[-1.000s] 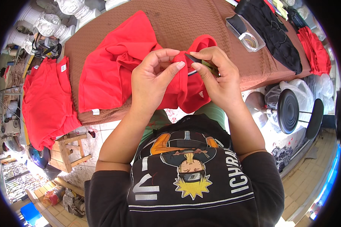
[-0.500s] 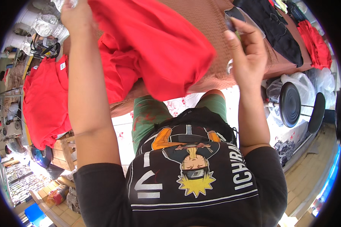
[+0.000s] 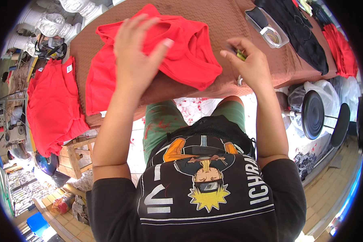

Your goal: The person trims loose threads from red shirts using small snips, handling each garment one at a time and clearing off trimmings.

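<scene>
A red sleeveless garment (image 3: 189,48) lies partly rumpled on the brown textured cloth of the table (image 3: 230,24). Over its left part is my left hand (image 3: 137,56), open with fingers spread and gripping nothing; whether the palm presses on the fabric I cannot tell. To the garment's right, my right hand (image 3: 252,62) is closed around a small dark and yellow-green tool (image 3: 240,55), mostly covered by the fingers. Beyond that hand sits a clear plastic box (image 3: 268,30) with a white ring and a dark piece in it.
A pile of red garments (image 3: 52,109) hangs off the table's left end. Black cloth (image 3: 298,36) and more red garments (image 3: 341,48) lie at the right. White sculpted columns (image 3: 54,24) stand far left. A black round stool seat (image 3: 312,115) and plastic bags (image 3: 322,94) are at right.
The red garment, lifted and swinging from my left hand before, now lies on the table. My left hand has let go, come nearer and spread its fingers. My right hand has moved slightly nearer.
</scene>
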### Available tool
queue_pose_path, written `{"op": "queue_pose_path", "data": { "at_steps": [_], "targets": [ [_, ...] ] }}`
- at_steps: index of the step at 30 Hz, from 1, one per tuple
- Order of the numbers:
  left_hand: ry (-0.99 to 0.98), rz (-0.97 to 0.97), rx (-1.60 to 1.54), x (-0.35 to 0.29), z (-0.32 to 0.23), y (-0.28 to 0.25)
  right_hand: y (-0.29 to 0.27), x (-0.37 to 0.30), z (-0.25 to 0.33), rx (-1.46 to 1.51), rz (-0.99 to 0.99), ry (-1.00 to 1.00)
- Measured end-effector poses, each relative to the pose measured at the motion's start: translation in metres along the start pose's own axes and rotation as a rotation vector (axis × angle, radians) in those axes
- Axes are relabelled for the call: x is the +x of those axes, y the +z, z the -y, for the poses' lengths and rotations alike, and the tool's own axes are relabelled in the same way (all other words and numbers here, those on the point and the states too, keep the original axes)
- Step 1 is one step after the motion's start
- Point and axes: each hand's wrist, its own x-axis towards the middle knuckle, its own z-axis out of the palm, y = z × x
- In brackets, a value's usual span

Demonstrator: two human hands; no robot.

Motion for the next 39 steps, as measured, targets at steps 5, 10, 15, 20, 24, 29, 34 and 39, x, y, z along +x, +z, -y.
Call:
{"op": "queue_pose_path", "data": {
  "at_steps": [5, 10, 15, 20, 24, 29, 34, 39],
  "targets": [
    [-0.019, 0.239, 0.305, 0.001, -0.008, 0.045, 0.012, -0.003, -0.012, -0.164, 0.435, -0.037],
    [-0.393, -0.012, -0.797, 0.057, 0.017, 0.01, -0.001, 0.006, 0.004, 0.147, 0.384, 0.197],
    [-0.456, -0.459, -1.279, 0.028, -0.014, -0.026, -0.042, 0.036, -0.029, 0.531, -0.53, -0.1],
    [-0.696, -0.44, -1.161, -0.074, -0.019, 0.006, -0.047, 0.035, -0.066, 0.276, -0.394, -0.096],
    [-0.676, -0.327, -0.993, -0.102, -0.02, 0.015, -0.022, 0.017, -0.051, 0.208, -0.3, -0.212],
    [-0.654, -0.284, -0.987, -0.098, -0.02, 0.011, 0.02, -0.014, -0.006, 0.27, 0.252, 0.041],
    [-0.731, -0.357, -1.0, -0.092, -0.027, 0.013, 0.061, -0.033, 0.018, 0.768, 0.539, 0.403],
    [-0.097, -0.109, -0.115, -0.072, -0.028, -0.01, 0.072, -0.036, 0.026, 0.959, 0.464, 0.507]
  ]
}}
